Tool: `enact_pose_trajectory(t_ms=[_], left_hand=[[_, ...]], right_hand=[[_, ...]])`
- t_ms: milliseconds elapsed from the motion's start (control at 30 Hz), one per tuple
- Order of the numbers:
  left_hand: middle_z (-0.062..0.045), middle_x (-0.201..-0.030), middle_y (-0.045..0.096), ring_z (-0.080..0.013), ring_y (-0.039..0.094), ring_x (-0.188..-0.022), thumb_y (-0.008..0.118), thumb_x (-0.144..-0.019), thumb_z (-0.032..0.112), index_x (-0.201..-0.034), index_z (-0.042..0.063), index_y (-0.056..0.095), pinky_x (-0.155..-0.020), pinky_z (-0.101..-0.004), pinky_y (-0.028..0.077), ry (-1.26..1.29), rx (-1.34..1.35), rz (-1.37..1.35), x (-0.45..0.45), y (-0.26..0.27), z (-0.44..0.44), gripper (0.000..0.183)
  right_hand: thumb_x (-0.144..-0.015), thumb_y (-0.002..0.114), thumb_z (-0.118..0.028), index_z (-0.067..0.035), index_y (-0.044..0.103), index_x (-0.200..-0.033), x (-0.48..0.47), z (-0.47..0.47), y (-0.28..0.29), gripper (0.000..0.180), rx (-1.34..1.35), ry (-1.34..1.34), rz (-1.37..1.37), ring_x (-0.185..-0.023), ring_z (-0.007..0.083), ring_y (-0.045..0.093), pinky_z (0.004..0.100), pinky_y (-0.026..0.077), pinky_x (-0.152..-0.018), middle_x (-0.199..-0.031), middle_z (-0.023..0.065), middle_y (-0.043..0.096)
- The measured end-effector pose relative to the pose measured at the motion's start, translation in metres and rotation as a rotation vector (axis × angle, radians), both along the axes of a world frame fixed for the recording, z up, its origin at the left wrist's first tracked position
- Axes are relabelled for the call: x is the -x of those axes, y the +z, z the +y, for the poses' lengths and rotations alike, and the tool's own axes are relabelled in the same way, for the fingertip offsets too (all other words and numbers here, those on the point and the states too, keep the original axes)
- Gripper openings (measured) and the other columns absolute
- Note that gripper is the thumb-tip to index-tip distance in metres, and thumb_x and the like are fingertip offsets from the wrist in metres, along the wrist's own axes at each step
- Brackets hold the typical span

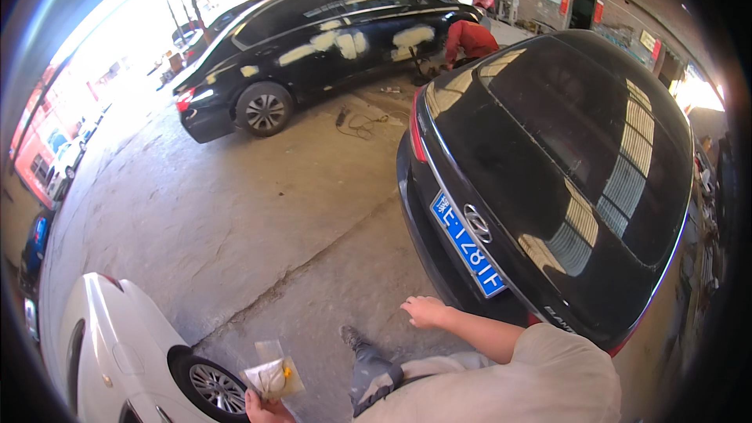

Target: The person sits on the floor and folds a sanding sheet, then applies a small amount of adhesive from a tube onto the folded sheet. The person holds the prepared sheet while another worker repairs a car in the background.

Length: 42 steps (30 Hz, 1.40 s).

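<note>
In my left hand (265, 409), at the bottom edge, is a small flat sheet (294, 385), held by its near end. On it lie a smooth white mass (269, 377), which looks like body filler, and a small dab of yellow paste (288, 372). My right hand (425, 312) hangs with curled fingers just off the rear bumper (432, 270) of a black Hyundai sedan (529, 147). Whether its fingers hold anything cannot be made out. Beside my left hand is a wheel (214, 386) of a white car (126, 346).
A second black sedan (305, 41) carries pale filler patches (351, 44) along its side. A person in red (470, 41) bends beside its front. A cable (361, 124) and a dark tool (341, 116) lie on the concrete floor (235, 205). A long crack (294, 273) crosses it.
</note>
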<state>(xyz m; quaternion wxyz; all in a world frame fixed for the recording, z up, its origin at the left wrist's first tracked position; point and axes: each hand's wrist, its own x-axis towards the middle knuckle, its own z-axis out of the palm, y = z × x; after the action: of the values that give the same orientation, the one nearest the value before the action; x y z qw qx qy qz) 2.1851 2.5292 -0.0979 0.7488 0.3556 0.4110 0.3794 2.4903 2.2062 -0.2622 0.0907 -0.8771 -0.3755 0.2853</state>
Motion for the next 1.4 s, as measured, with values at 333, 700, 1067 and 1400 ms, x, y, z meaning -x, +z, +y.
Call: enact_pose_trajectory(t_ms=[333, 700, 1067, 1400], left_hand=[[-0.008, -0.106, 0.068, -0.0168, 0.068, -0.094, 0.051, -0.109, 0.016, -0.109, 0.001, 0.058, -0.081, -0.03, 0.054, -0.413, -0.124, -0.244, -0.295, 0.028, 0.215, 0.017], [-0.012, -0.111, 0.068, -0.0203, 0.069, -0.099, 0.049, -0.108, 0.014, -0.111, 0.0, 0.056, -0.086, -0.0331, 0.056, -0.5, -0.036, -0.159, -0.538, 0.027, 0.256, 0.016], [-0.014, -0.114, 0.068, -0.0225, 0.069, -0.103, 0.05, -0.108, 0.015, -0.114, -0.001, 0.056, -0.087, -0.0351, 0.057, -0.533, -0.077, -0.18, -0.752, 0.041, 0.288, 0.019], [-0.013, -0.109, 0.068, -0.0212, 0.068, -0.1, 0.051, -0.106, 0.011, -0.111, -0.001, 0.056, -0.085, -0.0335, 0.055, -0.617, 0.02, -0.143, -0.993, 0.012, 0.33, 0.014]], right_hand=[[-0.09, 0.074, -0.037, -0.012, 0.057, -0.144, -0.068, 0.093, -0.032, 0.062, 0.001, -0.366, 0.234, -0.131, 0.0365, 0.056, 0.0467, 0.047, -0.109, -0.145, 0.0173, 0.055], [-0.091, 0.072, -0.039, -0.01, 0.06, -0.139, -0.277, 0.181, -0.071, 0.057, 0.005, -0.411, 0.375, -0.122, 0.0386, 0.063, 0.0491, 0.05, -0.104, -0.129, 0.0207, 0.067], [-0.096, 0.064, -0.034, -0.01, 0.059, -0.139, -0.577, 0.236, -0.004, 0.049, -0.098, -0.47, 0.13, -0.121, 0.039, 0.063, 0.0505, 0.052, -0.101, -0.13, 0.0199, 0.067], [-0.096, 0.065, -0.04, -0.011, 0.061, -0.139, -0.691, 0.261, -0.053, 0.052, 0.018, -0.54, 0.266, -0.119, 0.0386, 0.065, 0.0505, 0.053, -0.098, -0.128, 0.0186, 0.069]])
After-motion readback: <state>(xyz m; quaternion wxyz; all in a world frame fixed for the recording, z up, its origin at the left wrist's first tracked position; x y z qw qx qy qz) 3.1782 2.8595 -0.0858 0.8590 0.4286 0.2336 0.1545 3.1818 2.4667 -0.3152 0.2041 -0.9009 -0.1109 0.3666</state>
